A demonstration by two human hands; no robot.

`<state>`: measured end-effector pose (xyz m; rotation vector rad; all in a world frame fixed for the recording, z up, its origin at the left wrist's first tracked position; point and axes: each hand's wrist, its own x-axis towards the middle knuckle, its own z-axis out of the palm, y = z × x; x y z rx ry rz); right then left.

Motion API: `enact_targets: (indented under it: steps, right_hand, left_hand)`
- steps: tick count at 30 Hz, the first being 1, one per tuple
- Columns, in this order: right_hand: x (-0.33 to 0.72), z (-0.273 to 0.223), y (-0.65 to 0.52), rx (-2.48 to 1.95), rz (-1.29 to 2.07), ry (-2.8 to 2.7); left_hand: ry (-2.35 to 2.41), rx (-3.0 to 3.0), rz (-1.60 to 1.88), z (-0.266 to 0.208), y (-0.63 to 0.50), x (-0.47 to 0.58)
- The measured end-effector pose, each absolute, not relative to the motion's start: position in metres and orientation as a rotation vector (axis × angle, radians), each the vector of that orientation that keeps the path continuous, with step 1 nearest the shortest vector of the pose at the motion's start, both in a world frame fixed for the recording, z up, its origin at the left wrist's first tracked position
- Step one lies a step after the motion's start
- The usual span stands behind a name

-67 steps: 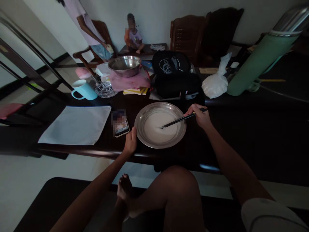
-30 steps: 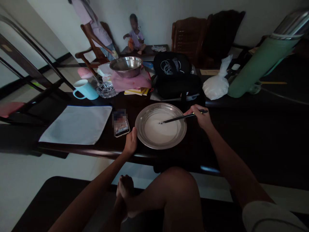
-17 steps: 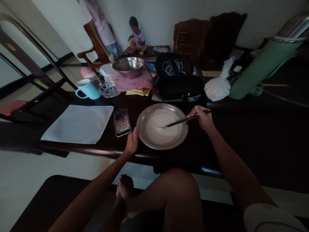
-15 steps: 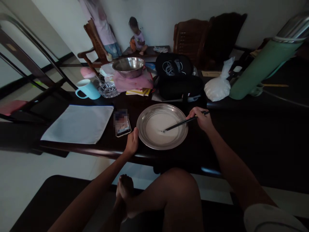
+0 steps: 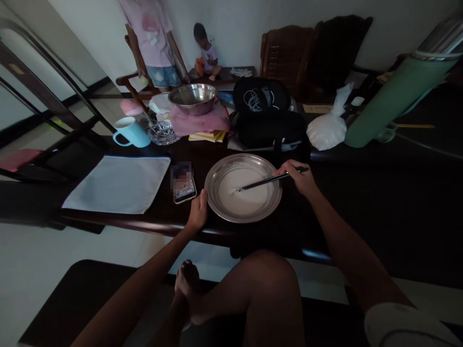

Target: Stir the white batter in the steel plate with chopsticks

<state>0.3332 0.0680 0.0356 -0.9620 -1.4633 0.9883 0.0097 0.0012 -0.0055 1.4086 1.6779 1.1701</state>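
A wide, shallow metal bowl (image 5: 243,215) holding smooth white liquid (image 5: 246,200) sits near the table's front edge. My left hand (image 5: 198,209) grips its left rim, thumb up along the side; the other fingers are mostly hidden. In my right hand (image 5: 301,178), above the bowl's right rim, is a pair of dark chopsticks (image 5: 265,181), closed in my fingers. The chopsticks slant down to the left, their tips dipping into the liquid. Just left of the bowl lies a phone (image 5: 185,188) with its screen lit.
A pale zip pouch (image 5: 117,185) lies at left. Behind stand a blue mug (image 5: 132,132), a metal basin (image 5: 193,99), a black case (image 5: 267,127), a tied bag of white powder (image 5: 326,131) and a tall green flask (image 5: 394,99). Two people (image 5: 155,43) are beyond the table.
The chopstick tips have moved a little left through the liquid, with my right hand shifting left too. My left hand stays at the rim. The standing person behind has turned and moved right.
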Motion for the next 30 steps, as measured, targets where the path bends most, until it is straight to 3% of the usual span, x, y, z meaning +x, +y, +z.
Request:
enact_targets:
  steps: [30]
  right_hand:
    - [0.3329,0.0372,0.0673,-0.923,1.009,-1.459]
  left_hand:
    - [1.664,1.462,1.165,-0.0085,0.001,0.0084]
